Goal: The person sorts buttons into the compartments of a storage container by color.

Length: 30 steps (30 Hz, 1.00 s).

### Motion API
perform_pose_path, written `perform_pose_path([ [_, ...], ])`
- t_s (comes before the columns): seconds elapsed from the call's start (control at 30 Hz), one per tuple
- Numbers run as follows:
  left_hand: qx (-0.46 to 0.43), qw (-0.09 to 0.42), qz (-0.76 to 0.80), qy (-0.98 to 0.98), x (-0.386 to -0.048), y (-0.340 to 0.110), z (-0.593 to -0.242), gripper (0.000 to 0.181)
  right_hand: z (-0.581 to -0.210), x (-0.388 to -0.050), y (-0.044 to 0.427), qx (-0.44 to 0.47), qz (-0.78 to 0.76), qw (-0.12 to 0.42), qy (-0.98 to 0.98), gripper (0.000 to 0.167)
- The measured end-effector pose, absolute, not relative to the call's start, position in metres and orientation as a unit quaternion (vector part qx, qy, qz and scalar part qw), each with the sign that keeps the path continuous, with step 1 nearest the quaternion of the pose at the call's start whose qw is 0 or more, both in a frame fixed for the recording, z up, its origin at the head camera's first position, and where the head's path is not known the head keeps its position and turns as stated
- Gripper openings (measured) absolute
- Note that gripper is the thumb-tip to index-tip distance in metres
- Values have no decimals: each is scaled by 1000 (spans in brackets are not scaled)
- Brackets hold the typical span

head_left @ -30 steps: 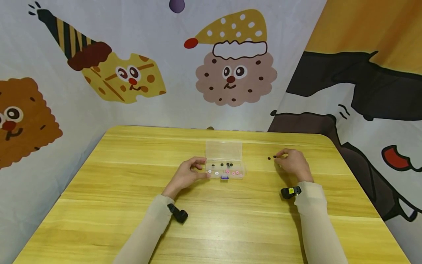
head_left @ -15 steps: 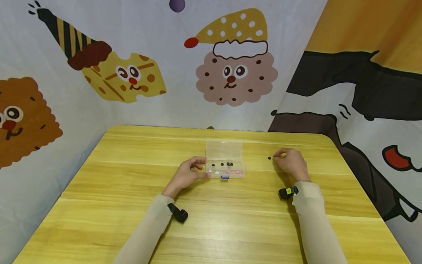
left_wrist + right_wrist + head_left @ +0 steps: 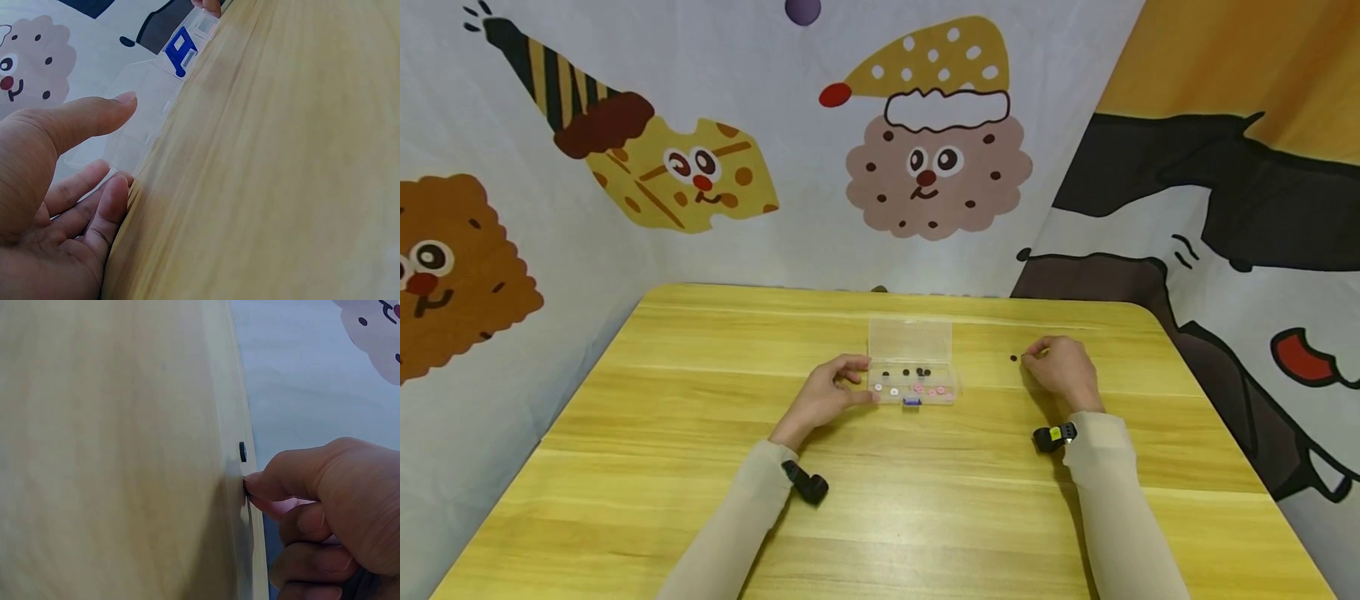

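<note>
A clear plastic compartment box (image 3: 912, 392) stands on the table with its lid (image 3: 910, 342) raised at the back. Small black buttons lie in its rear row, white and pink ones in the front row. My left hand (image 3: 823, 398) grips the box's left end between thumb and fingers; the left wrist view shows its blue latch (image 3: 181, 50). To the right of the box, my right hand (image 3: 1062, 367) is down at the tabletop, thumb and index finger pinching a small black button (image 3: 245, 487), mostly hidden. Another black button (image 3: 243, 452) lies just beyond the fingertips.
The wooden table (image 3: 880, 500) extends on every side of the box. Behind it hangs a cloth backdrop (image 3: 805, 258) with cartoon prints. Each wrist carries a small black camera (image 3: 805, 483) near its beige sleeve.
My right hand has shifted slightly left and its fingertips now cover the nearer black button, which showed one second ago. The left hand and the box have stayed in place.
</note>
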<state>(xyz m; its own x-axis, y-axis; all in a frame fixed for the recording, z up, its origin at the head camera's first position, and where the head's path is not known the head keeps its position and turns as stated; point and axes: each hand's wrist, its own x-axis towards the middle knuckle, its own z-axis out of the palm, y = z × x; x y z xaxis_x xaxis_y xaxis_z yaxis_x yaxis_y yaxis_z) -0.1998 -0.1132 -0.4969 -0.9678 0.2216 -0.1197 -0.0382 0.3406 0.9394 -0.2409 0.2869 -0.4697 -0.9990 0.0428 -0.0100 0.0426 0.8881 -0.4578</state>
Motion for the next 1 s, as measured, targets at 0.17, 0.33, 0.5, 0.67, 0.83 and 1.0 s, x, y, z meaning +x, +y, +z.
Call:
perform_pose_path([
  [0.17,59,113,569,813,-201,-113,-496,62,-468,-242,283,-18,233,5,-972,23],
  [0.33,58,113,569,812,-200,-113,-494,62,-468,-241,282,-21,230,2,-973,24],
  [0.5,54,115,570,812,-197,-113,-494,61,-469,-241,282,-18,226,1,-974,25],
  [0.67,57,114,573,810,-198,-114,-495,62,-470,-241,283,-13,227,2,-974,25],
  [0.83,60,113,573,810,-199,-113,-497,61,-471,-242,284,-10,227,2,-974,26],
  [1.0,60,111,572,810,-199,-114,-497,61,-469,-241,283,-13,230,-5,-973,25],
])
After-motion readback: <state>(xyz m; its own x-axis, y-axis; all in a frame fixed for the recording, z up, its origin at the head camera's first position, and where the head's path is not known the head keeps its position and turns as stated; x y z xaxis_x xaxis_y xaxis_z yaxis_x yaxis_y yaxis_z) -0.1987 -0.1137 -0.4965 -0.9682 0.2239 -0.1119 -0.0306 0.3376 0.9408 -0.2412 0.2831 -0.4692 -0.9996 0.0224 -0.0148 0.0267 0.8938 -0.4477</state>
